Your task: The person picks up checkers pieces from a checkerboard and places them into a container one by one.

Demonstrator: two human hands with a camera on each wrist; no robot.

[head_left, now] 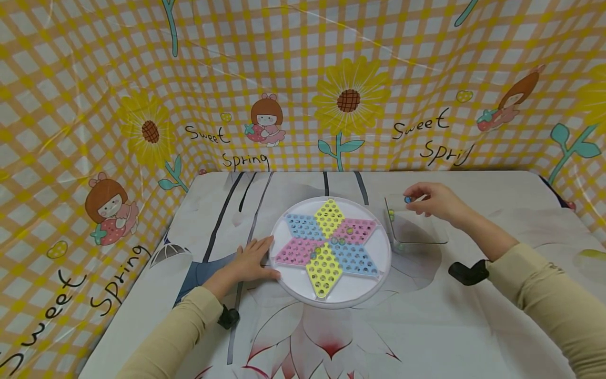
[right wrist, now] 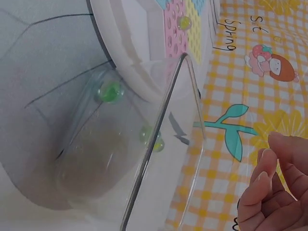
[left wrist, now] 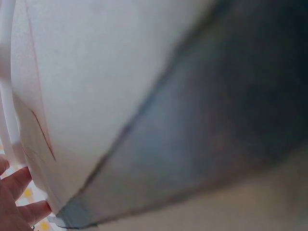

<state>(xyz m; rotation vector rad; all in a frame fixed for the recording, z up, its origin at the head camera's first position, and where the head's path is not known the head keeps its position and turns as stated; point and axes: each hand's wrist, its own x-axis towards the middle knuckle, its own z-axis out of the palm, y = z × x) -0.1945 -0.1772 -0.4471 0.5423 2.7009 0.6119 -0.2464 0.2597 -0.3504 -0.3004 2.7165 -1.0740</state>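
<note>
A round white Chinese checkers board (head_left: 303,292) with a yellow, pink and blue star lies on the table, several glass marbles (head_left: 342,241) sitting in its holes. My left hand (head_left: 251,261) rests at the board's left rim, fingers fairly straight and spread. To the right of the board stands a clear plastic box (head_left: 428,242), where green and yellowish marbles (right wrist: 110,91) show. Over the box's far side, my right hand (head_left: 435,201) pinches a small blue marble (head_left: 407,199) between thumb and fingertips. In the right wrist view, the fingers hide that marble.
The table is covered with a pale cloth (head_left: 374,337) printed with a lotus and dark lines. Behind and at the sides hangs a yellow checked curtain (head_left: 303,47) with sunflowers and cartoon girls. A black device (head_left: 468,272) sits by the right wrist, another (head_left: 229,318) by the left.
</note>
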